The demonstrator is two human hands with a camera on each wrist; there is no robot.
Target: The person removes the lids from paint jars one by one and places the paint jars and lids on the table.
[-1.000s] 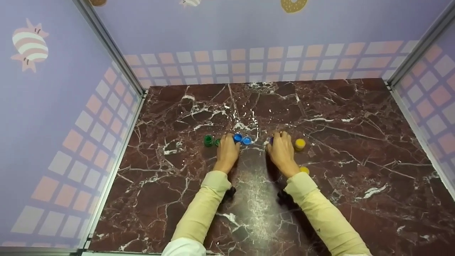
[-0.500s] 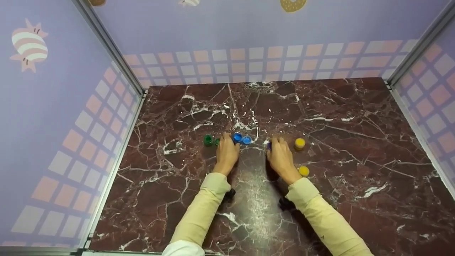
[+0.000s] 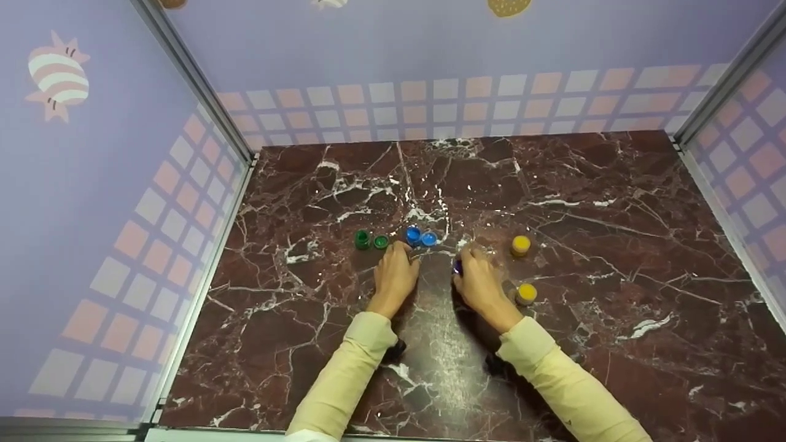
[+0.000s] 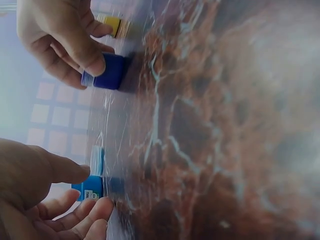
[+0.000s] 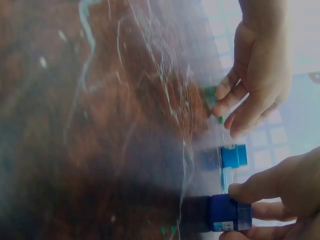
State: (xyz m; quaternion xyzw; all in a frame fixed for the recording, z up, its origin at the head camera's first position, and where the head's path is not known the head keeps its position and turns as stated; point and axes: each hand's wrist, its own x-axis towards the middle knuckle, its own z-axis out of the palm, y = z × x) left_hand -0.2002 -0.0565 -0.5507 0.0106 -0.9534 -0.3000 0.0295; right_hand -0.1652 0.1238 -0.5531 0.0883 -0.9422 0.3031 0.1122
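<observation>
My right hand point(image 3: 482, 283) grips a small dark blue paint jar point(image 5: 224, 212) between thumb and fingers, low over the table. In the left wrist view, the dark blue jar point(image 4: 110, 71) shows beneath the thumb. My left hand point(image 3: 395, 279) has loosely bent fingers and holds nothing visible; it lies just in front of a blue paint jar point(image 3: 413, 236). Beside that uncapped jar, almost touching, lies a lighter blue lid point(image 3: 429, 239). Farther left are a green paint jar point(image 3: 362, 239) and a green lid point(image 3: 381, 242), apart from each other.
Right of my right hand stand two yellow-topped round pieces, one farther back point(image 3: 521, 245) and one nearer point(image 3: 526, 293). The dark red marbled table point(image 3: 614, 264) is bordered by lilac panels point(image 3: 430, 55) at the back and sides.
My right hand has moved left and toward me with the dark blue jar, uncovering more of the nearer yellow piece. My left hand has drawn back slightly from the green lid and blue jar.
</observation>
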